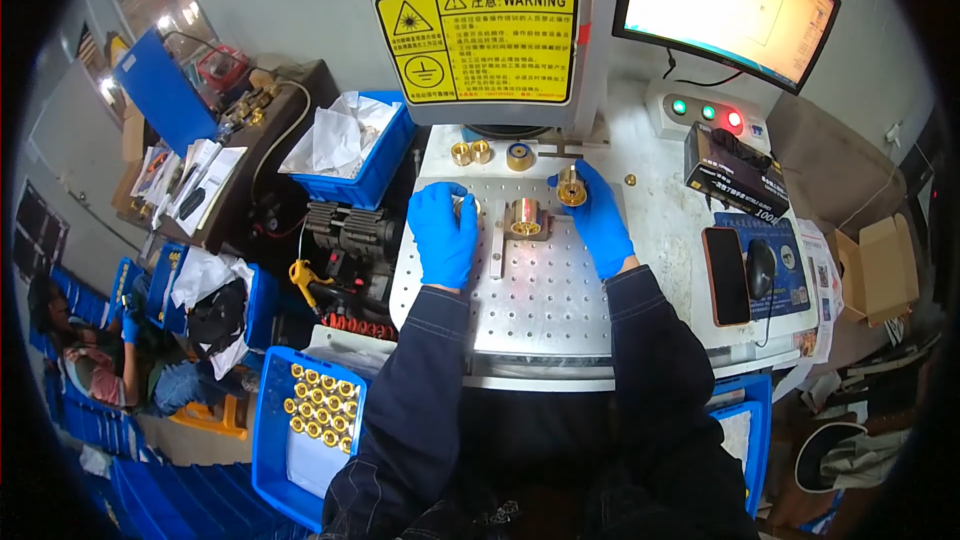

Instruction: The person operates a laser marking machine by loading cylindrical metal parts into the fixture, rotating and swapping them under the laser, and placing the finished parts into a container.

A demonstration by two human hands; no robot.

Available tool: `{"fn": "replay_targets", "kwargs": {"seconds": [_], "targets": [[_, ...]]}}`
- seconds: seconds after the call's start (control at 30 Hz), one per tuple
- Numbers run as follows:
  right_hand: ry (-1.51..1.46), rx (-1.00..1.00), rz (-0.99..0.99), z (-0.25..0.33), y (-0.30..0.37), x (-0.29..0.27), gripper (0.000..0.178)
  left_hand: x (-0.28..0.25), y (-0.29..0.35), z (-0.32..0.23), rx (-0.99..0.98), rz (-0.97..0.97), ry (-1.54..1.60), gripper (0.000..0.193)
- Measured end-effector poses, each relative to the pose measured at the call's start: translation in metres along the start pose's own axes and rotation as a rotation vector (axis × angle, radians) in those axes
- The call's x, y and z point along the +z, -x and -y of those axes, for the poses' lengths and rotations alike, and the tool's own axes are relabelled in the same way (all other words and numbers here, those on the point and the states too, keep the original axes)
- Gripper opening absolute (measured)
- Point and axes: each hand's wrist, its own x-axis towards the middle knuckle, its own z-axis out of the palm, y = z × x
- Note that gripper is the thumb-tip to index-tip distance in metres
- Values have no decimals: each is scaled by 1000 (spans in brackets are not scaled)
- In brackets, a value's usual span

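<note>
The right hand [597, 220], in a blue glove, pinches a brass fitting [572, 187] between its fingertips, holding it at the far right of the perforated plate [540, 300], just under the grey machine head [480, 30]. The left hand [444, 230], gloved the same, rests palm down on the plate with its fingers curled; a bit of brass [461, 206] shows at its fingertips, but whether it grips that piece cannot be told. Between the two hands, closer to the right one, a second brass fitting [526, 218] sits in a small fixture on the plate, touching neither hand. Further back, under the machine head, two brass rings [470, 152] lie side by side, with a brass-and-blue part [519, 157] just to their right. A tiny brass piece [630, 180] lies alone on the table to the right of the held fitting. Beyond it stand a black box [735, 175], a phone [727, 276] and a mouse [762, 268] on a blue pad. A button panel [705, 112] and a monitor [725, 0] sit behind. Low on the left, a blue tray [268, 440] holds rows of brass fittings, and a blue bin [375, 165] of white wrapping stands further up. Another person [95, 355] sits at the far left edge.
</note>
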Motion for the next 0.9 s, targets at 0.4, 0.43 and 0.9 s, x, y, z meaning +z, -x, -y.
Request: {"fn": "replay_targets", "kwargs": {"seconds": [0.4, 0.43, 0.9], "targets": [[-134, 140, -147, -2, -6, 18, 35, 1, -6, -17, 316, 284, 101, 41], [-128, 49, -107, -8, -4, 16, 33, 0, -6, -18, 318, 287, 103, 41], [330, 68, 61, 17, 6, 41, 26, -46, 29, -10, 109, 184, 63, 40]]}}
